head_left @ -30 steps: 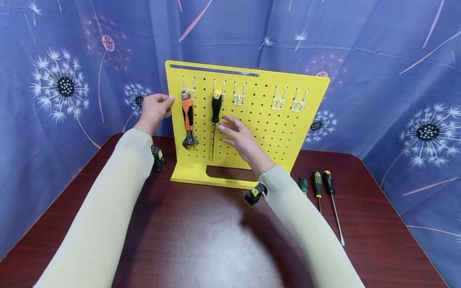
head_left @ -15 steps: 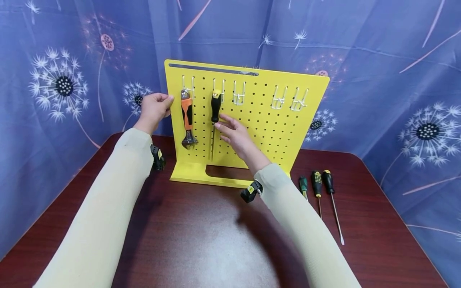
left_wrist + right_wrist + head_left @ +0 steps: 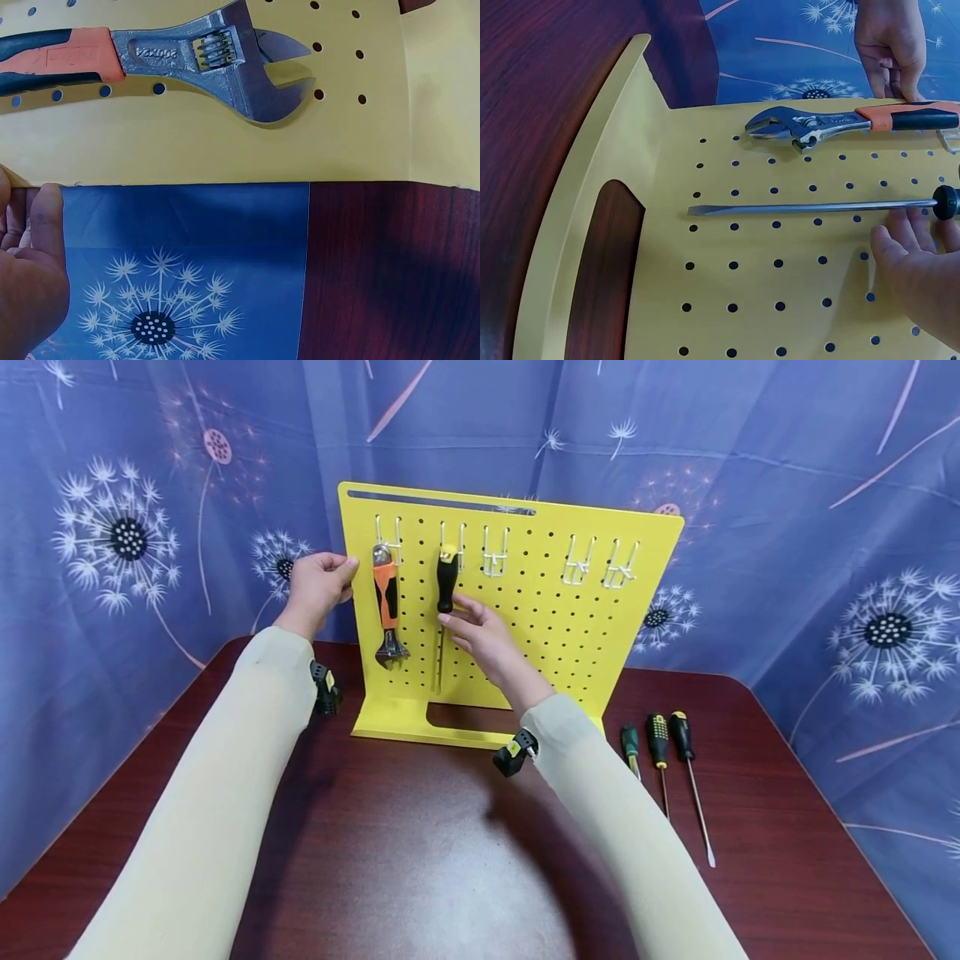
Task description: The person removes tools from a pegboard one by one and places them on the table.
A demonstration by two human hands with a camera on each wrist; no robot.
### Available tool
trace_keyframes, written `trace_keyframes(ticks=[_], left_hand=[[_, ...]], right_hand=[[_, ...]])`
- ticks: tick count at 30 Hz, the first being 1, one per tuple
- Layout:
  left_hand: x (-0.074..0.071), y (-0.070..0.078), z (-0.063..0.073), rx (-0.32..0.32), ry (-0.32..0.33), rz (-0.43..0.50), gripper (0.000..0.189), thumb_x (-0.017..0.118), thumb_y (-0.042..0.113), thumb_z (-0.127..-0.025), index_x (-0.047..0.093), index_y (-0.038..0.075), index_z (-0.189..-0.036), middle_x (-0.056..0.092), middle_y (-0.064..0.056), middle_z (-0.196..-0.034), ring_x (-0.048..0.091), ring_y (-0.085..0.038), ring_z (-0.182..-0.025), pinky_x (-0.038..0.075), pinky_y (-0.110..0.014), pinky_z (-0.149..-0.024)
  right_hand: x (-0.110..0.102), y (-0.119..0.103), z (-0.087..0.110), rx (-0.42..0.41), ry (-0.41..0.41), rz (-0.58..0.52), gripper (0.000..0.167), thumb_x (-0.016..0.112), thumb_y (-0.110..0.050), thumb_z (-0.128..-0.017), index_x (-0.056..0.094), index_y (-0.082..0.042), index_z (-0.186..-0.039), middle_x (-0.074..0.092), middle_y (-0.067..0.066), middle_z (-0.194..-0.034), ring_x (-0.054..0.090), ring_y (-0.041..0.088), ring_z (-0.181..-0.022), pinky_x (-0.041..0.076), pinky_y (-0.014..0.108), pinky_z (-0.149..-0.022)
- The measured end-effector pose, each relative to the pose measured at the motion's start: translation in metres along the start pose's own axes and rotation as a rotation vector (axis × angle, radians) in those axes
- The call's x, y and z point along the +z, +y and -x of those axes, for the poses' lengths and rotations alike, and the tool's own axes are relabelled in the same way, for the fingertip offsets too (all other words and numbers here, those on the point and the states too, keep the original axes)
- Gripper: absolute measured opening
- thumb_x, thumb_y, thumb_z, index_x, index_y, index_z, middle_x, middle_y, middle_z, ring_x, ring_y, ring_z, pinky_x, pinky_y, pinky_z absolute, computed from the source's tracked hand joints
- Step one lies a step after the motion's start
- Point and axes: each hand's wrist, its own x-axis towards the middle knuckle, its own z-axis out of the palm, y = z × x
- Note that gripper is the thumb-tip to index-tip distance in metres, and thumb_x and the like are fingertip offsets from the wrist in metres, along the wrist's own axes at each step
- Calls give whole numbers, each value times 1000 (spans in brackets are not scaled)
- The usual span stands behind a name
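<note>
A yellow pegboard (image 3: 555,602) stands upright on the table, and my left hand (image 3: 317,589) pinches its left edge. An adjustable wrench (image 3: 387,606) with an orange and black grip hangs jaw-down from the first hook beside that hand. On the second hook hangs a slotted screwdriver (image 3: 446,581), black handle with yellow top, blade downward. My right hand (image 3: 487,639) is at the lower end of this handle, fingers slightly bent and spread, not wrapped round it. In the right wrist view the shaft shows whole above the fingertips (image 3: 889,244); whether they touch the tool I cannot tell.
More white wire hooks (image 3: 495,556) are fixed along the board's upper part. Several screwdrivers lie on the table at right: a green-handled one (image 3: 630,739) partly hidden by the sleeve, a yellow-dotted one (image 3: 658,739) and a long slotted one (image 3: 682,735). A patterned blue curtain (image 3: 750,527) surrounds the table.
My right hand has moved a little left and up, closer to the hanging screwdriver's handle. The left hand keeps its hold on the board's edge. The view has shifted slightly.
</note>
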Motion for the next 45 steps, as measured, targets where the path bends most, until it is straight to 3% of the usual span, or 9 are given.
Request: trace_keyframes(ticks=[4,8,13,16,23,29,33,39,45], left_hand=[[1,0,0,-1,5,-6,38,58,29,-105,65,0,-129,56,15,-89,56,1,-84,54,-16,-81],[2,0,0,-8,4,-18,40,57,30,-105,63,-1,-131,56,13,-93,55,1,-86,56,-25,-96],[3,0,0,-18,8,-27,42,56,29,-106,62,-1,-134,55,11,-98,55,0,-88,54,-34,-107],[2,1,1,-20,10,-29,43,56,30,-106,62,-1,-135,56,12,-96,56,0,-88,55,-31,-103],[1,1,1,-9,9,-21,41,57,29,-106,63,-2,-133,56,13,-92,55,0,-87,55,-19,-88],[1,0,2,6,15,-6,40,58,27,-105,64,-3,-131,56,14,-88,54,0,-84,51,-11,-73],[2,0,1,10,13,-3,39,58,27,-105,64,-2,-130,56,14,-88,54,-1,-84,51,-11,-73],[2,0,1,7,7,1,39,58,28,-105,64,-2,-130,56,13,-88,54,-1,-84,52,-11,-73],[1,0,2,5,10,-11,39,57,28,-106,64,-1,-129,55,13,-89,54,-1,-85,53,-14,-78]], right_hand=[[4,-1,-3,-1,24,-29,60,59,-7,-103,34,-2,-158,44,23,-156,47,36,-145,39,41,-124],[6,-1,-5,10,49,-56,55,57,-7,-105,37,1,-155,48,24,-152,58,32,-132,44,39,-120],[5,-1,-5,29,62,-57,52,58,-9,-105,41,1,-153,59,16,-137,63,11,-97,56,26,-98],[5,-1,-4,21,53,-63,51,59,-8,-104,42,1,-152,62,6,-119,64,8,-91,58,21,-88],[6,-2,0,-8,32,-30,50,58,-6,-104,43,2,-151,63,2,-107,67,8,-86,54,42,-108],[5,-1,2,-19,35,-25,48,58,-6,-104,44,3,-149,63,1,-103,68,7,-83,55,42,-107],[5,-2,5,-28,26,-39,46,57,-5,-104,45,4,-147,63,-2,-98,69,6,-80,54,46,-108],[4,-7,11,-28,9,-52,46,56,-4,-105,44,6,-148,63,7,-107,70,8,-79,50,52,-111],[4,-10,16,-17,0,11,45,57,-8,-105,47,4,-147,63,3,-104,69,11,-84,54,48,-107]])
